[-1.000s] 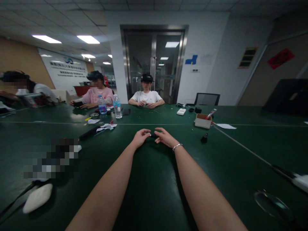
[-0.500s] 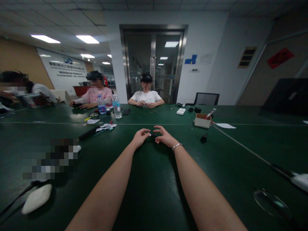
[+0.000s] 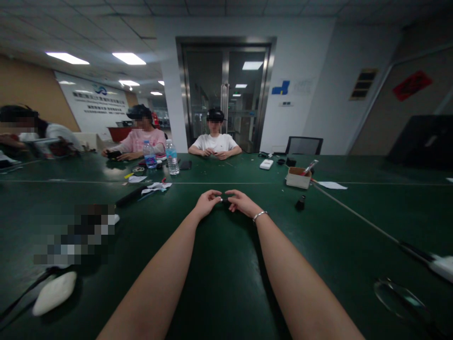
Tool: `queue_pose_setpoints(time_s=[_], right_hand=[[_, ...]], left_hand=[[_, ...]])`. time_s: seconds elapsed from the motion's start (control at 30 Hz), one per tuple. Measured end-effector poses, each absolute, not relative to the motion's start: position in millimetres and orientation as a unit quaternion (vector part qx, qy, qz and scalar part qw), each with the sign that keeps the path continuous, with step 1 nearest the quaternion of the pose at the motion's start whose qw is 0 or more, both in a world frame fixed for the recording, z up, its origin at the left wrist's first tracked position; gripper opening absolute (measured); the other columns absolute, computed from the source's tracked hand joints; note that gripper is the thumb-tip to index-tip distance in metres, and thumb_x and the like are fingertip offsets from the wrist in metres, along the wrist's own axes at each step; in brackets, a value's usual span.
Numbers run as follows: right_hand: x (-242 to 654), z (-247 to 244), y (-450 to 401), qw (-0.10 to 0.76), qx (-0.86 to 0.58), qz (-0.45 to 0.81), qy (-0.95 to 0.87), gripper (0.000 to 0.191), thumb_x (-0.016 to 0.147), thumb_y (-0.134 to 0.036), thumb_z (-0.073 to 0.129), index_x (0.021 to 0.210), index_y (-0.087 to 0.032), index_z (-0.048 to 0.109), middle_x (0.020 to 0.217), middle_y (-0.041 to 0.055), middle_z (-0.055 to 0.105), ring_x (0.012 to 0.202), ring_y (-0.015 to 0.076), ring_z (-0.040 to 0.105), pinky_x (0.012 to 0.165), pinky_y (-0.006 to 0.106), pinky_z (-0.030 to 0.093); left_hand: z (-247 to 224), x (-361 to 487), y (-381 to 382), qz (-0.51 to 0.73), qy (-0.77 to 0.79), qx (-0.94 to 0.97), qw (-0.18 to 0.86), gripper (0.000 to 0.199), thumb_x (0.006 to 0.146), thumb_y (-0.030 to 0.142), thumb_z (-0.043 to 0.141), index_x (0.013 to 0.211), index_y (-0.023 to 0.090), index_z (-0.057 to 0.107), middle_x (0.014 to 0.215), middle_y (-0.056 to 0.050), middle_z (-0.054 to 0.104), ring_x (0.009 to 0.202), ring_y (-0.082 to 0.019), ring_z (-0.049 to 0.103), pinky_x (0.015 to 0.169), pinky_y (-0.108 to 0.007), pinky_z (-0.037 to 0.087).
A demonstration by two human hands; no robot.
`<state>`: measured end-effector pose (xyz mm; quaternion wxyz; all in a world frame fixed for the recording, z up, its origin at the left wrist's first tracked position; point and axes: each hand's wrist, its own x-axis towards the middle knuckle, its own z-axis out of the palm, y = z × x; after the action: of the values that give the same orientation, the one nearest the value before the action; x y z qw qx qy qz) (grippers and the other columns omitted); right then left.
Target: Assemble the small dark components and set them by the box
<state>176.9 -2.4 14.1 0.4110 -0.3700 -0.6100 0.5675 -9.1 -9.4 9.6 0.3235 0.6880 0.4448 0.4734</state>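
Observation:
Both of my hands meet above the green table, at the middle of the view. My left hand (image 3: 206, 204) is closed in a pinch at the silvery end of a small dark object (image 3: 224, 200). Its kind is too small to make out. My right hand (image 3: 242, 202), with a silver bracelet (image 3: 260, 216) at the wrist, closes its thumb and fingers around the dark end. The right fingers partly cover that end. Beyond arm's reach to the right of my hands, a small black item (image 3: 300, 203) stands on the table.
On the green table (image 3: 219, 264), an open cardboard box (image 3: 297, 178) and a white device (image 3: 266, 164) lie to the right. Two water bottles (image 3: 172, 158) stand left. Glasses (image 3: 399, 297) are near right, a white mouse-like object (image 3: 54, 293) near left. Several people sit opposite.
My right index finger has come down from its raised curl toward the small dark object. My left hand stays almost in place.

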Motion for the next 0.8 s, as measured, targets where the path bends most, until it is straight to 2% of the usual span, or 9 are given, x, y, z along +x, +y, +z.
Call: queue_pose_setpoints(time_s=[0.1, 0.13, 0.23, 0.3, 0.4, 0.6, 0.8], right_hand=[[177.0, 14.2, -2.4, 0.416, -0.356, 0.566, -0.616, 0.05, 0.071, -0.004, 0.064, 0.115, -0.022, 0.046, 0.087, -0.0003, 0.058, 0.051, 0.0054, 0.061, 0.046, 0.016, 0.053], [176.6, 14.3, -2.6, 0.421, -0.357, 0.571, -0.607, 0.048, 0.073, -0.006, 0.064, 0.115, -0.021, 0.046, 0.084, -0.0003, 0.058, 0.051, 0.0059, 0.061, 0.046, 0.016, 0.053], [174.6, 15.0, -3.3, 0.422, -0.373, 0.584, -0.585, 0.027, 0.083, -0.015, 0.056, 0.109, -0.015, 0.049, 0.07, 0.0001, 0.059, 0.048, 0.0074, 0.06, 0.043, 0.016, 0.05], [173.9, 15.6, -4.2, 0.415, -0.376, 0.583, -0.589, 0.021, 0.084, -0.014, 0.054, 0.105, -0.014, 0.052, 0.065, -0.0003, 0.059, 0.048, 0.0077, 0.059, 0.042, 0.016, 0.049], [175.3, 16.5, -6.2, 0.415, -0.357, 0.584, -0.6, 0.026, 0.079, -0.006, 0.058, 0.104, -0.014, 0.054, 0.065, -0.0015, 0.059, 0.051, 0.0075, 0.06, 0.046, 0.016, 0.05], [178.9, 16.3, -7.0, 0.417, -0.331, 0.604, -0.593, 0.027, 0.076, -0.001, 0.057, 0.1, -0.013, 0.057, 0.065, -0.0016, 0.059, 0.052, 0.0064, 0.058, 0.048, 0.016, 0.05], [179.2, 15.6, -5.2, 0.42, -0.329, 0.618, -0.577, 0.023, 0.077, -0.001, 0.056, 0.098, -0.011, 0.058, 0.065, -0.0004, 0.06, 0.052, 0.0067, 0.058, 0.05, 0.017, 0.05]], left_hand=[[9.9, -8.8, -9.5, 0.475, 0.444, 0.69, 0.317, 0.029, 0.073, 0.03, 0.062, 0.098, 0.014, 0.065, 0.065, 0.0, 0.057, 0.06, -0.012, 0.051, 0.06, -0.025, 0.041], [9.7, -8.8, -9.1, 0.477, 0.444, 0.69, 0.315, 0.029, 0.073, 0.029, 0.062, 0.097, 0.014, 0.065, 0.065, 0.0, 0.058, 0.061, -0.012, 0.051, 0.061, -0.025, 0.041], [8.6, -9.0, -7.4, 0.484, 0.444, 0.684, 0.317, 0.028, 0.073, 0.03, 0.062, 0.097, 0.014, 0.065, 0.068, -0.001, 0.06, 0.063, -0.013, 0.053, 0.063, -0.026, 0.042], [7.2, -9.2, -6.0, 0.485, 0.439, 0.682, 0.328, 0.028, 0.073, 0.03, 0.061, 0.096, 0.014, 0.065, 0.073, -0.003, 0.062, 0.066, -0.013, 0.055, 0.064, -0.026, 0.043], [4.4, -9.5, -4.5, 0.468, 0.438, 0.688, 0.341, 0.029, 0.076, 0.036, 0.056, 0.094, 0.014, 0.066, 0.074, -0.004, 0.063, 0.065, -0.014, 0.056, 0.062, -0.026, 0.042], [0.4, -7.6, -3.7, 0.415, 0.48, 0.709, 0.31, 0.041, 0.084, 0.047, 0.041, 0.091, 0.016, 0.066, 0.056, 0.001, 0.053, 0.051, -0.011, 0.048, 0.051, -0.024, 0.035], [0.1, -4.4, -4.5, 0.458, 0.436, 0.673, 0.383, 0.024, 0.079, 0.034, 0.052, 0.093, 0.016, 0.054, 0.062, 0.002, 0.057, 0.052, -0.01, 0.05, 0.052, -0.021, 0.037]])
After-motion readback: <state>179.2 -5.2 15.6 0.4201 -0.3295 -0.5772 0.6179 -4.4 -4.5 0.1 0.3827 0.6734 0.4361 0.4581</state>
